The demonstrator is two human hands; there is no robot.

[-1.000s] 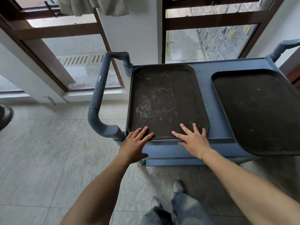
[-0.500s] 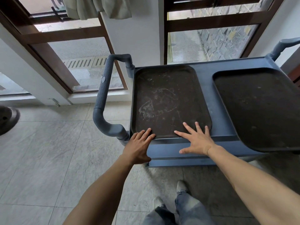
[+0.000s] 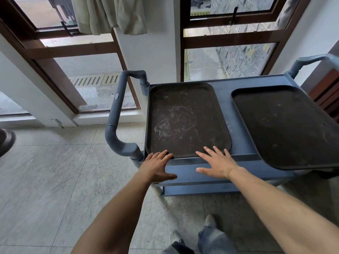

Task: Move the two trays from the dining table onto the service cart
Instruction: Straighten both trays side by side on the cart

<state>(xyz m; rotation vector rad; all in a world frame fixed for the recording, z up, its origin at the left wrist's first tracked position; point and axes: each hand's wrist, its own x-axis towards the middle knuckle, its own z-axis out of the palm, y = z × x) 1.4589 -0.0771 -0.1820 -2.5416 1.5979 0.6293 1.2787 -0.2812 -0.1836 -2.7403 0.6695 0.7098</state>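
Note:
Two dark brown trays lie on top of the blue service cart [image 3: 225,99]. The left tray [image 3: 185,118] is scuffed with pale marks and sits flat. The right tray [image 3: 286,125] overhangs the cart's near edge. My left hand [image 3: 157,166] is open, fingertips at the left tray's near left corner. My right hand [image 3: 216,163] is open and spread flat, fingertips just over the same tray's near rim, palm above the cart's front edge. Neither hand grips anything.
The cart has a ribbed grey handle [image 3: 117,114] on its left and another handle [image 3: 311,61] at the far right. Wood-framed windows and a white wall stand right behind it. A curtain [image 3: 108,13] hangs above. Tiled floor [image 3: 55,180] spreads left; my feet are below.
Both hands have slid back toward me off the left tray, so only the fingertips remain at its near rim. The trays have stayed put on the cart.

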